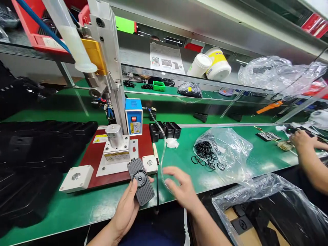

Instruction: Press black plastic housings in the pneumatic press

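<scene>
My left hand [125,208] grips a black ribbed plastic housing [145,195], tilted, with a round ring recess on its face; the thumb lies over its near left edge. To the right of it, my right hand [183,189] is open, thumb and fingers apart. A clear thin tube [164,147] hangs down beside its fingertips; whether they touch it I cannot tell. Beyond the housing stands a press fixture [116,141] on a dark red base [89,160], with white button boxes [77,177] at its front corners. Black rings [206,150] spill from a clear plastic bag [234,147] on the right.
Black cases [20,164] are piled at left. A blue control box [134,116] and small black cups [167,130] stand behind. At lower right is a plastic-lined carton [252,235] holding black parts. A co-worker's hand [303,140] works at far right. White tubs [201,65] rest on the shelf.
</scene>
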Demonstrator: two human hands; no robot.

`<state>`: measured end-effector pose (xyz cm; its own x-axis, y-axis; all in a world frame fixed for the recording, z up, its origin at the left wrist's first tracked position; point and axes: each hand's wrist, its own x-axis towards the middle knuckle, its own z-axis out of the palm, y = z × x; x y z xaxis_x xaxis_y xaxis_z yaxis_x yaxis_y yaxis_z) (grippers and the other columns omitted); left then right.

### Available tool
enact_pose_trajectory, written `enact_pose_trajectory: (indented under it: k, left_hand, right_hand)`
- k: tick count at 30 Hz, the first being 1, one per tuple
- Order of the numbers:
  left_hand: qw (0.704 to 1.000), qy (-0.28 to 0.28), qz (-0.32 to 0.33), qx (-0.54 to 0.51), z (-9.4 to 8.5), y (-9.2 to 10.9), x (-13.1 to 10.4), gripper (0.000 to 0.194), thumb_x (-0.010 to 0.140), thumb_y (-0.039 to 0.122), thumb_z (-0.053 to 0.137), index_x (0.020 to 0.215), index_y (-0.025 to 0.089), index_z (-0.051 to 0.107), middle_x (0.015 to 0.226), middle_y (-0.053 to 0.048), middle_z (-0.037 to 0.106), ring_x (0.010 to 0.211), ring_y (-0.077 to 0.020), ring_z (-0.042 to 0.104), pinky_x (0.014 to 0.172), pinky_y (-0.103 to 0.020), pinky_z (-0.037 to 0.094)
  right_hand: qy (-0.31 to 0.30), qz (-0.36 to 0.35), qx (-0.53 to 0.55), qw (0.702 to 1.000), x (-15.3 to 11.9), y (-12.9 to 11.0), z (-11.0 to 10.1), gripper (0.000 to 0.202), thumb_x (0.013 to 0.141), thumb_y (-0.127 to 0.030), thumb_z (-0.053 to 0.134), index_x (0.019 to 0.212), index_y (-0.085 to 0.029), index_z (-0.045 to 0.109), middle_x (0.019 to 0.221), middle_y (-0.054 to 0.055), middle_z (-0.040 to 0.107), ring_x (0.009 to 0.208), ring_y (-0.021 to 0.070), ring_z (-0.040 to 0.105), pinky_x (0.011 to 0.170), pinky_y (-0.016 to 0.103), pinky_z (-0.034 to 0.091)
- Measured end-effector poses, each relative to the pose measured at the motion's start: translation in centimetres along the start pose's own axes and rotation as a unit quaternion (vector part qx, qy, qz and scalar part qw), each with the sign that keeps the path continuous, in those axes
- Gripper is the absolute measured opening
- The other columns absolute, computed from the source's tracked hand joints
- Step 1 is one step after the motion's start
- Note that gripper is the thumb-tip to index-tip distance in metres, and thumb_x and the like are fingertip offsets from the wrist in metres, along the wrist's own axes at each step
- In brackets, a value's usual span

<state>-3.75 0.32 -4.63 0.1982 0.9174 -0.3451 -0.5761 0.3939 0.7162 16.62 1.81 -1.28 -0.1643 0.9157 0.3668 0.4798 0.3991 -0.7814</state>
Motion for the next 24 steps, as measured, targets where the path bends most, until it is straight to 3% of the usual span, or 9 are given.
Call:
enact_pose_trajectory:
  k: [2, 3, 5, 7, 10, 16, 21, 24]
  left_hand:
    - [1.0, -0.011, -0.021, 0.018, -0.2, 0.0, -0.4, 0.057, 0.079, 0.061, 0.063, 0.116, 0.017, 0.064, 0.109, -0.01, 0.068, 0.106, -0.0213, 0.058, 0.083, -0.026, 0.049]
    - [0.999, -0.018, -0.03, 0.024, -0.3, 0.0, -0.5, 0.056, 0.081, 0.061, 0.061, 0.115, 0.017, 0.064, 0.106, -0.01, 0.068, 0.102, -0.0203, 0.058, 0.08, -0.026, 0.049]
    - [0.998, -0.031, -0.045, 0.023, -0.6, -0.2, -0.7, 0.054, 0.083, 0.061, 0.058, 0.112, 0.016, 0.064, 0.103, -0.01, 0.068, 0.097, -0.0196, 0.058, 0.078, -0.026, 0.049]
    - [0.998, -0.038, -0.058, 0.01, -0.8, -0.5, -0.8, 0.055, 0.084, 0.062, 0.056, 0.114, 0.015, 0.063, 0.103, -0.01, 0.067, 0.096, -0.0205, 0.059, 0.08, -0.028, 0.049]
    - [0.997, -0.038, -0.067, -0.015, -0.9, -0.6, -0.6, 0.06, 0.084, 0.061, 0.055, 0.124, 0.016, 0.057, 0.103, -0.011, 0.067, 0.095, -0.0223, 0.061, 0.081, -0.031, 0.05]
    - [0.997, -0.055, -0.058, -0.015, -0.8, -0.6, -0.4, 0.056, 0.087, 0.058, 0.053, 0.123, 0.016, 0.055, 0.097, -0.01, 0.066, 0.085, -0.0212, 0.063, 0.075, -0.032, 0.05]
    - [0.997, -0.042, -0.062, -0.004, -1.0, -0.5, -0.6, 0.054, 0.082, 0.061, 0.058, 0.111, 0.016, 0.059, 0.097, -0.01, 0.066, 0.086, -0.0215, 0.063, 0.075, -0.032, 0.05]
    - [0.997, -0.059, -0.055, 0.005, -1.2, -0.1, -0.9, 0.046, 0.082, 0.057, 0.061, 0.106, 0.018, 0.059, 0.1, -0.008, 0.064, 0.089, -0.0209, 0.061, 0.076, -0.032, 0.049]
  right_hand:
    - [0.135, 0.086, -0.148, 0.976, 1.3, 3.3, -3.6, 0.032, 0.095, -0.041, 0.046, 0.099, -0.018, 0.068, 0.104, 0.009, 0.07, 0.098, 0.0209, 0.064, 0.088, 0.033, 0.05]
    - [0.179, 0.163, -0.251, 0.937, 1.9, 5.1, -5.4, 0.033, 0.095, -0.04, 0.044, 0.1, -0.019, 0.068, 0.104, 0.009, 0.069, 0.097, 0.0203, 0.064, 0.088, 0.032, 0.05]
    - [0.195, 0.229, -0.307, 0.903, 2.7, 8.7, -8.2, 0.031, 0.089, -0.034, 0.051, 0.103, -0.013, 0.068, 0.106, 0.015, 0.068, 0.096, 0.0257, 0.063, 0.088, 0.038, 0.048]
    - [0.175, 0.274, -0.339, 0.883, 2.9, 11.7, -9.8, 0.024, 0.08, -0.027, 0.06, 0.094, -0.011, 0.071, 0.098, 0.017, 0.067, 0.09, 0.0289, 0.064, 0.083, 0.04, 0.048]
    - [0.148, 0.308, -0.37, 0.864, 2.0, 14.3, -9.9, 0.019, 0.074, -0.025, 0.064, 0.087, -0.012, 0.072, 0.096, 0.017, 0.065, 0.089, 0.0292, 0.063, 0.079, 0.038, 0.046]
    - [0.135, 0.349, -0.357, 0.856, 0.8, 16.2, -10.1, 0.025, 0.078, -0.041, 0.061, 0.077, -0.017, 0.07, 0.089, 0.012, 0.068, 0.084, 0.0276, 0.063, 0.073, 0.035, 0.045]
    - [0.156, 0.383, -0.322, 0.852, 1.3, 17.0, -11.1, 0.042, 0.074, -0.048, 0.062, 0.1, -0.015, 0.068, 0.084, 0.007, 0.071, 0.077, 0.0249, 0.066, 0.067, 0.032, 0.046]
    - [0.152, 0.385, -0.327, 0.85, 1.7, 17.0, -11.0, 0.036, 0.07, -0.042, 0.064, 0.096, -0.017, 0.069, 0.079, 0.005, 0.071, 0.073, 0.0254, 0.065, 0.063, 0.033, 0.044]
